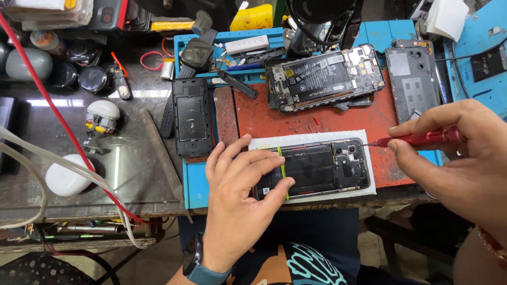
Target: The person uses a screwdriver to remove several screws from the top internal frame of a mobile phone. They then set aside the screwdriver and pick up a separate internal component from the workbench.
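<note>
Closest to the lens, the left hand (237,198), with a dark smartwatch on a blue strap (198,264) at its wrist, lies flat with its fingers spread over the left end of an opened black smartphone with its back cover off (317,168), the thumb pressed against the phone's near edge beside a thin yellow-green pull strip (282,164) that crosses the battery. That phone rests lengthwise on a white rectangular pad (369,184), which sits on a worn red work mat (274,113) at the front edge of the bench. From the right side, the right hand (459,158) pinches a slim red-handled screwdriver (422,139) between thumb and fingers, its fine metal tip pointing left and meeting the phone's top right corner near the camera lenses. Behind the mat lies a second opened phone with a black battery and exposed circuit board (325,76), tilted slightly, and just to its right a grey phone back cover (412,82) rests on the blue tray. Left of the mat, a black rectangular phone shell (192,117) lies upright on the blue tray's edge. Farther left, on the dark glass tabletop, sit a white earbud case (67,177) and a small white dome-shaped part with yellow wiring (102,116), with a red cable (58,116) running diagonally across them.
</note>
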